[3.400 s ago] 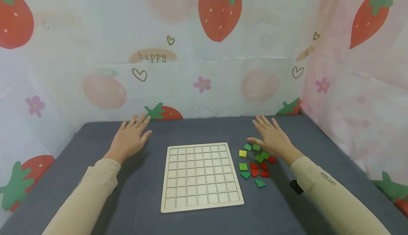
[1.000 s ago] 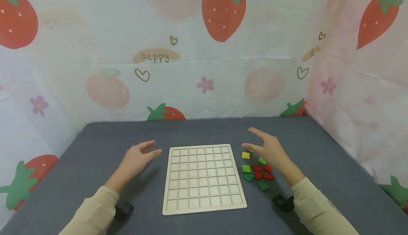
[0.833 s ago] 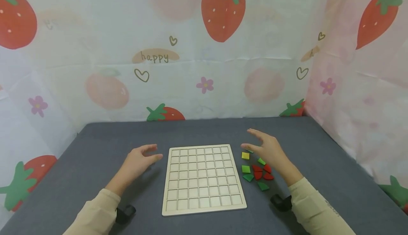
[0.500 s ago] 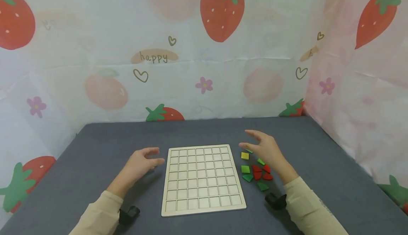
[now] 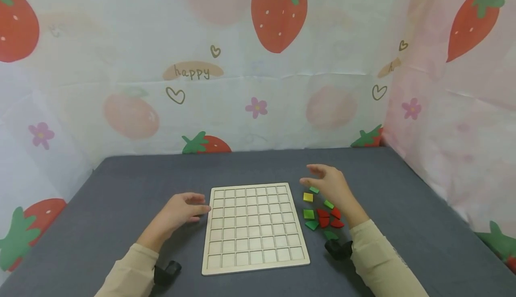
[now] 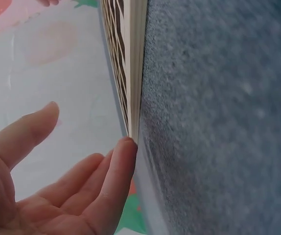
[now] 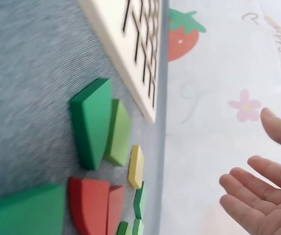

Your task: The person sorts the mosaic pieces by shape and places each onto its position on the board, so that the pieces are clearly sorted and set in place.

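A square wooden grid board (image 5: 255,227) with shallow square cells lies flat in the middle of the table. My left hand (image 5: 177,216) is at its left edge, fingers loosely bent and thumb apart; in the left wrist view a fingertip (image 6: 127,142) is right at the board's side. My right hand (image 5: 330,187) hovers beyond the board's right side, fingers spread from the thumb and holding nothing. Beneath and in front of it lie small pieces: a yellow square (image 5: 308,197), a light green square (image 5: 308,214), several red rounded pieces (image 5: 324,218) and a dark green piece (image 7: 91,125).
The dark grey table (image 5: 161,171) is backed by a white curtain (image 5: 258,77) printed with strawberries. A black wrist strap (image 5: 167,273) hangs by the left sleeve, and another strap (image 5: 338,249) by the right sleeve overlaps a green piece in the head view.
Both hands have come down from spread, raised positions. The left hand has moved right and nearer to the board's left edge; the right hand has drifted slightly left. Board and pieces stay put.
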`<state>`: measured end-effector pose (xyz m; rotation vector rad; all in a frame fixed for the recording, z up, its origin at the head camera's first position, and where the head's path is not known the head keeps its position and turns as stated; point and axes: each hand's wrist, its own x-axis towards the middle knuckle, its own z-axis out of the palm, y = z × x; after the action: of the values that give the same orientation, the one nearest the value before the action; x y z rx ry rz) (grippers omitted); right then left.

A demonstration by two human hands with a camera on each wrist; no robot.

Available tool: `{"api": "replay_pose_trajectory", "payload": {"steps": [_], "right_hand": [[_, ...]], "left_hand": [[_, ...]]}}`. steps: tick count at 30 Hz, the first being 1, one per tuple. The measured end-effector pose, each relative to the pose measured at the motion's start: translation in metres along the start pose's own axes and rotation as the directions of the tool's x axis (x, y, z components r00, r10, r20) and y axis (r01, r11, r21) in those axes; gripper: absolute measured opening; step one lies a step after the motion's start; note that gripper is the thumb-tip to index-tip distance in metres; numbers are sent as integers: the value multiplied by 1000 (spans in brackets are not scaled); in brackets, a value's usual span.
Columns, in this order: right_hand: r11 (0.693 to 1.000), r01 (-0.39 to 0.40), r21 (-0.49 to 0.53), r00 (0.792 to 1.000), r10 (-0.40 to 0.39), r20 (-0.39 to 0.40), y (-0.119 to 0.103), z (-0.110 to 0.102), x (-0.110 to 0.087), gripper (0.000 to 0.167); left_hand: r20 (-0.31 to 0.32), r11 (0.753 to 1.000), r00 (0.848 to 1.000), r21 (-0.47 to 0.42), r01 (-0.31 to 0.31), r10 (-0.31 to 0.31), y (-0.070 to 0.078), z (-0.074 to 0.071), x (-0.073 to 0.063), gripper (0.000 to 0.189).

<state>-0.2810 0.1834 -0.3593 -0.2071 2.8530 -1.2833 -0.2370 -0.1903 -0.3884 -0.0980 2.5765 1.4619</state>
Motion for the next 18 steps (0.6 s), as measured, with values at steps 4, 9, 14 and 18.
{"api": "replay_pose_trajectory", "payload": {"steps": [4,9,14,18], "right_hand": [[999,-41,36,999,41,-1,-1,1,3,62],[995,-70,77,998,70,-1,1,1,3,59],[988,-110,107,994,110,5,7,3,3,60],[987,-125,103,992,125,8,12,5,4,59]], "left_hand": [[24,1000,1000,-7,-13,13,-2,1,0,59],[49,1000,999,-14,2,-1,-2,2,-1,58],[70,1000,998,-26,11,-9,-3,3,0,57],[79,999,997,-37,8,-5,-6,3,1,57]]}}
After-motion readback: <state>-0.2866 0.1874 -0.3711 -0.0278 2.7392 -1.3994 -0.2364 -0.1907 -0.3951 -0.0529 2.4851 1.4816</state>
